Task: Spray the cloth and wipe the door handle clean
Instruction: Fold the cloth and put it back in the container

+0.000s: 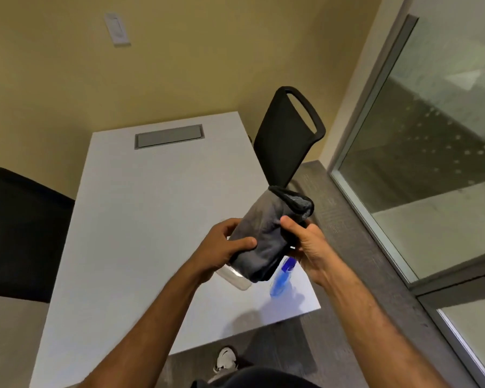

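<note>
Now, line by line:

Cloth: the grey cloth (259,239), folded into a thick bundle with a dark edge at its top, is up in the air between my two hands, above the near right part of the surface.

Left hand: my left hand (221,249) grips the cloth's left side, thumb lying across the front of the fabric and fingers curled round behind it.

Right hand: my right hand (305,245) holds the cloth's right edge, thumb tip pressed on the fabric; the other fingers are hidden behind the cloth, so I cannot tell how they lie.

Spray bottle: a blue spray bottle (281,278) shows just below the cloth and my right hand, over the surface near its right corner; whether it stands or lies I cannot tell.

Clear item: a clear plastic thing (234,278) sits on the surface right under my left wrist, partly hidden by the cloth.

Surface: the white surface (140,219) has a grey hatch (169,136) set in its far end.

Chairs: one black chair (284,138) at the right side, another black chair (20,233) at the left.

Surroundings: a glass partition (431,141) to my right, a light switch (117,29) on the yellow wall.
</note>
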A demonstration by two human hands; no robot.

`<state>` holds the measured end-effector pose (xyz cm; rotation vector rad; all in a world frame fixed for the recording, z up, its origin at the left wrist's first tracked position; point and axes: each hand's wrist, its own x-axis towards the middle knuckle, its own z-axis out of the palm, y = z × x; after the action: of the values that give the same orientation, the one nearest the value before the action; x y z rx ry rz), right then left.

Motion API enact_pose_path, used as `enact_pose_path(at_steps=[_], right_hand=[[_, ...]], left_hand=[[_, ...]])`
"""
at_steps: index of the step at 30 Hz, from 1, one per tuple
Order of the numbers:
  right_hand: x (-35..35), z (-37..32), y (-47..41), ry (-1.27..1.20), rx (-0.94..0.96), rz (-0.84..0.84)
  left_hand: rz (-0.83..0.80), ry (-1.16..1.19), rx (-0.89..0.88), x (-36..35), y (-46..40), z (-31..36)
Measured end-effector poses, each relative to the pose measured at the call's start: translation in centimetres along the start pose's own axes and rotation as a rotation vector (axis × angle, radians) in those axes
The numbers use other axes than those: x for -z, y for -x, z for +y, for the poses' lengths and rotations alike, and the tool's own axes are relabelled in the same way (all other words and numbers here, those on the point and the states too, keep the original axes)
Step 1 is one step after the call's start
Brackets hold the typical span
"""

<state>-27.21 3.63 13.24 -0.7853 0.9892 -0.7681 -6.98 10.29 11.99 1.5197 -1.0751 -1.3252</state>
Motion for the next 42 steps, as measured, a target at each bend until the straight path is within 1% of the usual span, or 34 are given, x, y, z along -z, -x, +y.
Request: enact_pose_path(at_steps=[4,7,9,14,16,20,26,29,34,37,39,42], right_hand=[[-3.0,2.3,-4.0,0.010,0.011,0.054],[-5.0,4.8,-6.4,0.039,0.059,0.163],[-6.1,6.3,-7.6,0.119,0.107,0.234],[-7.7,8.9,-10.6,0.402,0.213,0.331],[-7.8,10.0,-11.9,0.402,0.205,0.354],[-7.3,12.5,-14.4,0.340,0.130,0.377],[-6.3,17.1,-18.6,0.313,0.027,0.472],[-6.4,19.2,-20.6,0.357,-0.012,0.455],[-6.3,21.5,-23.1,0.463,-0.040,0.371],[-6.1,22.6,-24.3,0.562,-0.063,0.366],[-6.0,23.5,-24.9,0.618,-0.070,0.375],[-5.6,25.0,-25.7,0.648,-0.080,0.382]], left_hand=[[0.044,0.008,0.034,4.2,-2.8,-1.9],[0.083,-0.008,0.106,6.4,-4.4,-3.9],[0.094,-0.030,0.155,7.2,-5.2,-5.1],[0.163,-0.012,0.302,7.8,-8.2,-7.9],[0.187,-0.002,0.349,7.9,-9.4,-9.0],[0.216,0.002,0.412,8.3,-11.5,-11.7],[0.210,-0.033,0.465,8.7,-14.1,-16.7],[0.265,-0.180,0.462,9.1,-14.8,-18.8],[0.324,-0.441,0.364,9.3,-15.5,-21.1],[0.311,-0.544,0.305,9.2,-16.1,-22.0],[0.274,-0.630,0.269,9.2,-16.4,-22.7],[0.263,-0.790,0.258,9.2,-16.9,-23.4]])
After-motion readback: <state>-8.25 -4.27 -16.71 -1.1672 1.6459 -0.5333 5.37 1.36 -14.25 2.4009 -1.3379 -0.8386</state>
